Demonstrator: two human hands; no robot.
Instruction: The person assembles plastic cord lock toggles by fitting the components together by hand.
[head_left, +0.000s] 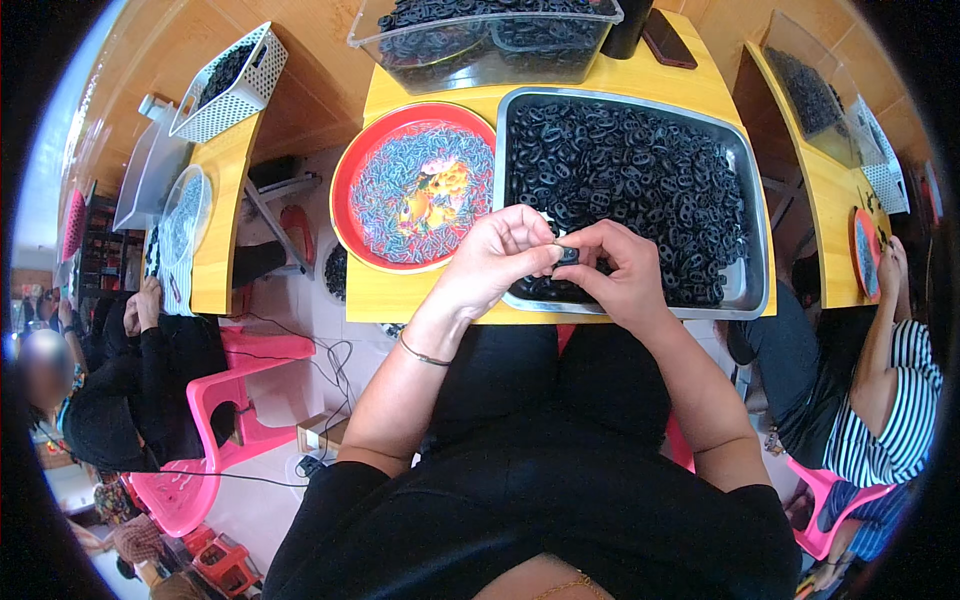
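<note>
My left hand (500, 256) and my right hand (622, 272) meet over the near edge of a steel tray (738, 287). Between the right thumb and fingers is a small black plastic piece (568, 256). The left thumb and forefinger are pinched together right against it; whatever they hold is too small to make out. Many black plastic pieces (625, 180) with holes fill the steel tray. To the left, a round red tray (344, 195) with a printed flower pattern holds many small, thin, greyish metallic pieces (385, 180).
A clear plastic bin (480, 72) of black pieces stands at the table's far edge, with a phone (668, 40) to its right. Co-workers sit at tables on both sides. A pink chair (215, 400) and loose cables (345, 365) are on the left.
</note>
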